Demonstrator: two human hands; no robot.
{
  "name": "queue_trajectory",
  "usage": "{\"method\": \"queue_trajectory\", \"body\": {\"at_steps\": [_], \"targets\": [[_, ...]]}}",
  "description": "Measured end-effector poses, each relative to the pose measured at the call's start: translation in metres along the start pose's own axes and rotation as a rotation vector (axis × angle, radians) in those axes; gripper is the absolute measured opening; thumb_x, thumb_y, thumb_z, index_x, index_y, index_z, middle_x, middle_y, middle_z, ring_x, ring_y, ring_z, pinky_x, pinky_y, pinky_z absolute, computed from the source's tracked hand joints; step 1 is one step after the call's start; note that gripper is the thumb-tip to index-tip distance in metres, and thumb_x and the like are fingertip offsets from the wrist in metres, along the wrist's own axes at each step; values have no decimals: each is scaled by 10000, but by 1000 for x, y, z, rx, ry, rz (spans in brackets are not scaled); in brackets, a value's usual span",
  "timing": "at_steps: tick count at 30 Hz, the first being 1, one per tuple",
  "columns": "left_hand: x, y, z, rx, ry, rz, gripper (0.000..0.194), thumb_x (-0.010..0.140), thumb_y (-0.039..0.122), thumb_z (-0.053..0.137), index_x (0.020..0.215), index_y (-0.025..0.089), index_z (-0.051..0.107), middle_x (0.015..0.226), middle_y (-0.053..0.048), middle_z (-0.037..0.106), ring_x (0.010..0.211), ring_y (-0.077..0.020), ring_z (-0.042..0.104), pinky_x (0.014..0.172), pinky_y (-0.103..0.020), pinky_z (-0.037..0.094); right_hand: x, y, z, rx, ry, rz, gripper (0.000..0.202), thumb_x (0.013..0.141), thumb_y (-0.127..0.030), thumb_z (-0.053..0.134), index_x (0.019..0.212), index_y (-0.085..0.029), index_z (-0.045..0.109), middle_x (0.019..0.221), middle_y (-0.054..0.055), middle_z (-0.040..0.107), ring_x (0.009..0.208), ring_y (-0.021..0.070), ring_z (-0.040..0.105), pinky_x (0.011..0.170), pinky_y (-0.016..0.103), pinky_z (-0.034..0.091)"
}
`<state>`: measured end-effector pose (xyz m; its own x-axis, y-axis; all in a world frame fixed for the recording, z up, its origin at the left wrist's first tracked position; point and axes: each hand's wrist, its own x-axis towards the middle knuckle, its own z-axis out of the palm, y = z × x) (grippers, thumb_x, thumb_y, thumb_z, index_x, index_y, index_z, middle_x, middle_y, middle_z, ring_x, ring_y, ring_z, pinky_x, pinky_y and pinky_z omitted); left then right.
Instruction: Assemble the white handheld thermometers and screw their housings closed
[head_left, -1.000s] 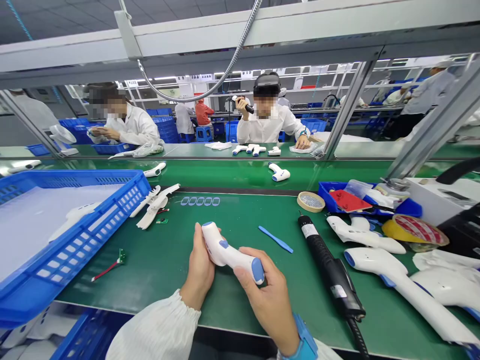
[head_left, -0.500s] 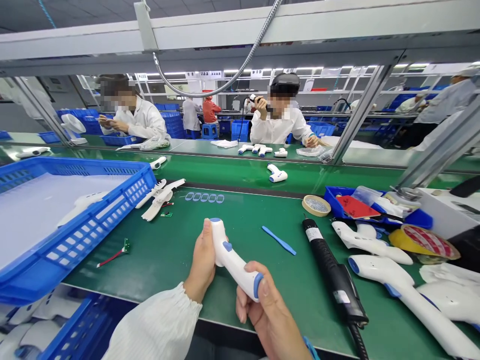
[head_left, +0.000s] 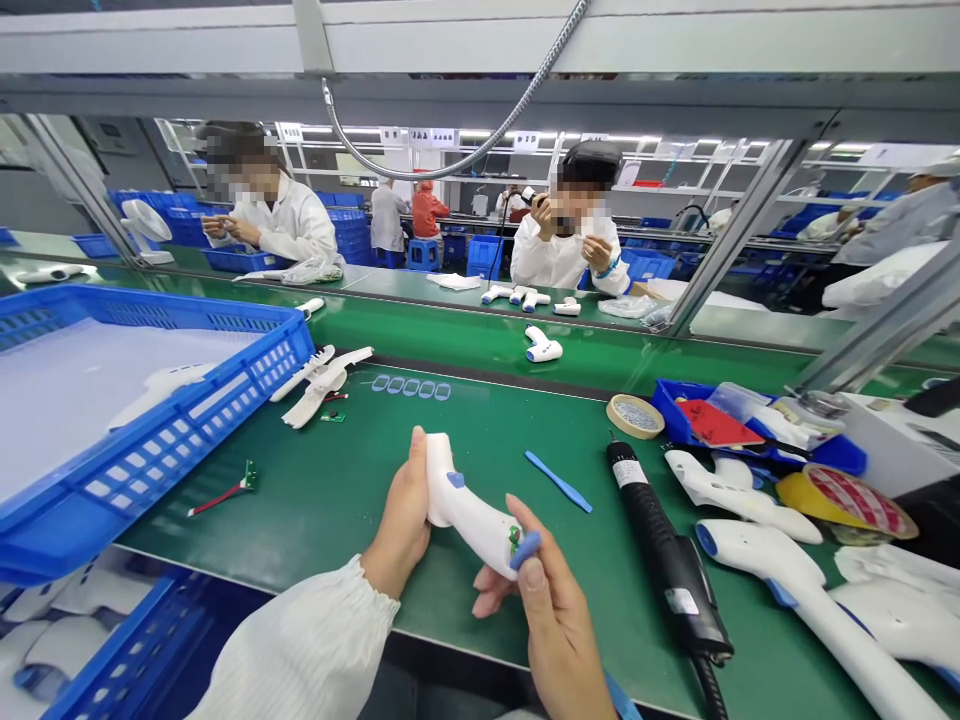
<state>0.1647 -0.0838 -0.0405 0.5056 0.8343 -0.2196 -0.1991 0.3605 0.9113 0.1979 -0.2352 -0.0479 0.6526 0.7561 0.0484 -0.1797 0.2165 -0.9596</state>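
Observation:
A white handheld infrared thermometer [head_left: 469,515] with a blue trigger is held over the green bench. My left hand [head_left: 401,510] is closed around its head end, thumb along the side. At the handle's lower end a bit of green circuit board [head_left: 514,540] shows in the opening. Just outside that opening, the blue end cap [head_left: 528,549] is tilted away from the handle. My right hand [head_left: 559,610] pinches this cap between thumb and index finger, its other fingers curled below the handle. To the right lies a blue pry tool [head_left: 559,482] on the bench.
A blue basket [head_left: 225,440] stands left, near loose white shell halves [head_left: 322,390] and a small wired board [head_left: 244,485]. At right are a black electric screwdriver [head_left: 667,550], a tape roll [head_left: 635,415], a blue parts tray [head_left: 847,455] and more thermometers [head_left: 795,570]. Co-workers sit across the belt.
The blue cap has come away from the handle end in my right hand, exposing green board. A white thermometer on the belt has shifted slightly left. A co-worker opposite has raised one hand.

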Motion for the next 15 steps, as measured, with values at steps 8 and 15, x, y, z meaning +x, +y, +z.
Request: {"method": "queue_trajectory", "body": {"at_steps": [8, 15], "targets": [[-7, 4, 3, 83, 1, 132, 576, 701, 728, 461, 642, 159, 530, 490, 29, 509, 426, -91, 431, 407, -204, 336, 9, -7, 3, 575, -263, 279, 403, 852, -568, 448, 1087, -244, 497, 738, 5, 554, 611, 106, 478, 596, 246, 381], [-7, 5, 4, 88, -5, 163, 556, 689, 717, 492, 653, 164, 535, 492, 35, 516, 421, -86, 437, 414, -199, 344, 7, -8, 11, 643, -162, 291, 250, 860, -468, 458, 905, -230, 519, 596, -38, 451, 519, 81, 320, 559, 220, 285]]}}
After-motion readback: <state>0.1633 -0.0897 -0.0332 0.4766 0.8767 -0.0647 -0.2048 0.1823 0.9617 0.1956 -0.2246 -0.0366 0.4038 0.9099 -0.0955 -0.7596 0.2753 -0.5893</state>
